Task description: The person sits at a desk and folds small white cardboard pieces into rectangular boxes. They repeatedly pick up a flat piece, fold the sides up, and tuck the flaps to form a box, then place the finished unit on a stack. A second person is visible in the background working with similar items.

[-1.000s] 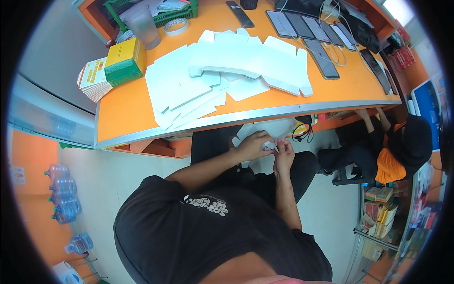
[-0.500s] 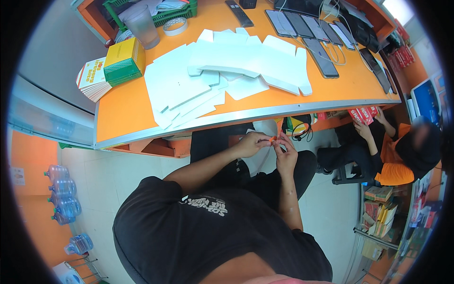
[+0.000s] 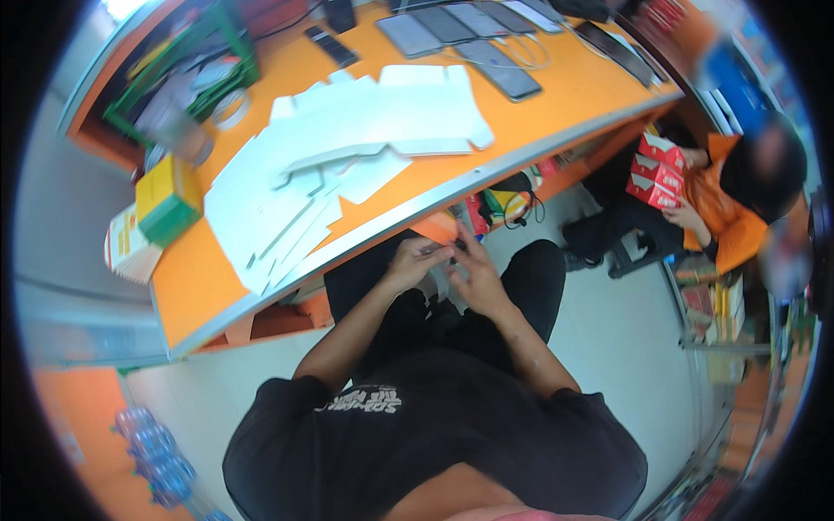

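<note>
Here's the orange piece [image 3: 437,227] at mid-frame, directly above the fingertips, its long axis lost in blur. Left hand [image 3: 412,263] seems to pinch its lower edge; right hand [image 3: 479,273], equally near, has fingers partly spread along its right side, grip impossible to tell.

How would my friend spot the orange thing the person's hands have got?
Find the big orange desk, then its silvery front edge. Just below that edge, the person's left hand and right hand come together at the orange piece. It's small and orange, unlike the big white sheets lying on the desk.
</note>
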`<state>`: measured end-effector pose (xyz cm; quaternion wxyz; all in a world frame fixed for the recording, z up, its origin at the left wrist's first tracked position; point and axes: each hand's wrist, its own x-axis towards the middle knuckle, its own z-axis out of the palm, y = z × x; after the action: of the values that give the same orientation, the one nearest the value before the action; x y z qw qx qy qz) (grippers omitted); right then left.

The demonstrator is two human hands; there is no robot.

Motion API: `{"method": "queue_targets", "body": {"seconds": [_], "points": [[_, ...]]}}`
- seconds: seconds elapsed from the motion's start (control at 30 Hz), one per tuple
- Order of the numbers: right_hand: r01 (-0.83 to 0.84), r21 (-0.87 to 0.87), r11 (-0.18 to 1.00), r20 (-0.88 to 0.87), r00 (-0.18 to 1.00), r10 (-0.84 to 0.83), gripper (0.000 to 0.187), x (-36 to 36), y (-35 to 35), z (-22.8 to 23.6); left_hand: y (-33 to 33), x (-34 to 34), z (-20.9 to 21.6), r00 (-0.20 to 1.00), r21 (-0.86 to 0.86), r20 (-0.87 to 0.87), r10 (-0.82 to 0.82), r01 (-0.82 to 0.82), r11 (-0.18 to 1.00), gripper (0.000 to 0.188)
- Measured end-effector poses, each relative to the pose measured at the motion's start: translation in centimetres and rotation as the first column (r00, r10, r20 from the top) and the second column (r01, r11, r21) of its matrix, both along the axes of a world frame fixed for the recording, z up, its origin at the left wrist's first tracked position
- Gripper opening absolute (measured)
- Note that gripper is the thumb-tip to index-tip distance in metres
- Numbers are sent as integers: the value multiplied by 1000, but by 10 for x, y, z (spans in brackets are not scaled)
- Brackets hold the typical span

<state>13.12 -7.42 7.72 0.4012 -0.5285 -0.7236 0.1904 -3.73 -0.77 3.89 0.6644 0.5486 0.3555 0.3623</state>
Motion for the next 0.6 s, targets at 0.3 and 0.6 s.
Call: {"method": "queue_targets", "body": {"seconds": [0.3,0.6], "points": [[-27,-391,920,-167,985,-42,71,71,8,-43,28,12,-6,876,-718,425,226,174,674,23],[-2,-299,954,-417,900,-128,47,39,1,-65,2,17,-46,758,-598,584,291,159,786,41]]}}
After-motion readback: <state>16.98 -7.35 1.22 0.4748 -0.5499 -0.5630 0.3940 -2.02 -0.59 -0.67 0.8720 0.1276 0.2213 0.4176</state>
